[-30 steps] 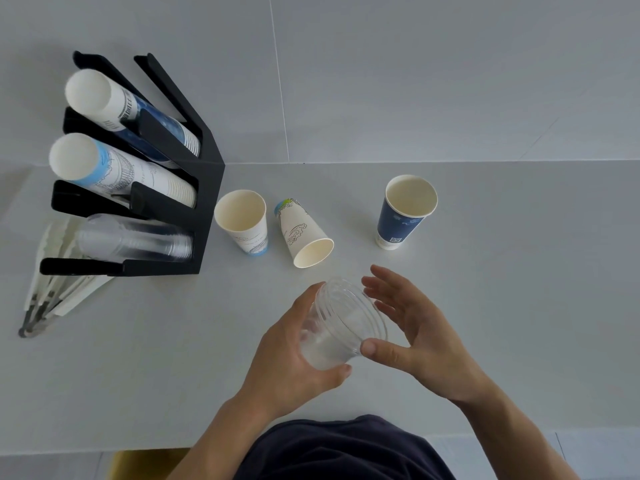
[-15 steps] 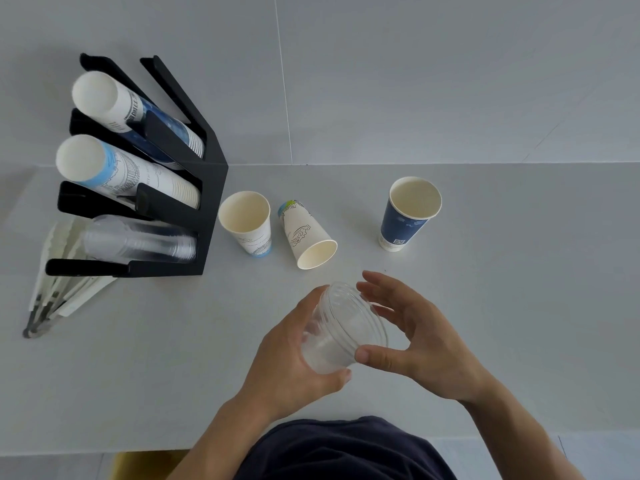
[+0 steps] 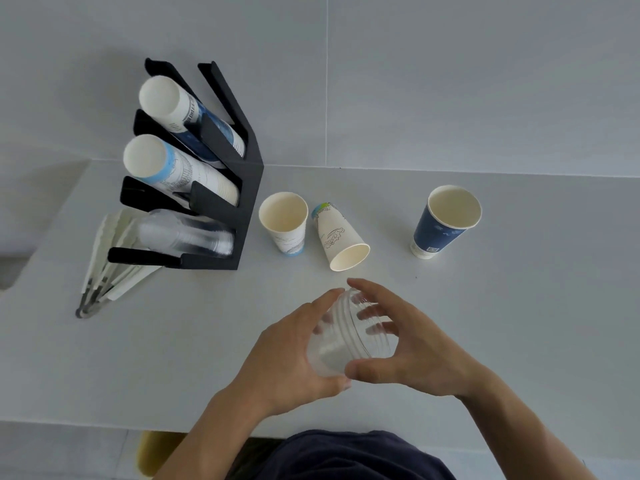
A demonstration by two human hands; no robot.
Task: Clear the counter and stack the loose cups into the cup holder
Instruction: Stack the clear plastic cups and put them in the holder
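Paper cups (image 3: 348, 239) (three) beyond hands (image 3: 412, 351)

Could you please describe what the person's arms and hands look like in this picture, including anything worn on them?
Both hands, the left hand and the right hand, are bare: no gloves, rings or watch show. Both forearms are bare as well, with no sleeves in view. A dark navy garment shows at the bottom edge.

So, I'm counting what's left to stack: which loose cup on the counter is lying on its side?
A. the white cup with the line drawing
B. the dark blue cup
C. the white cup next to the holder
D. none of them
A: the white cup with the line drawing lies tipped over, mouth toward the person, while its two paper neighbours stand upright.
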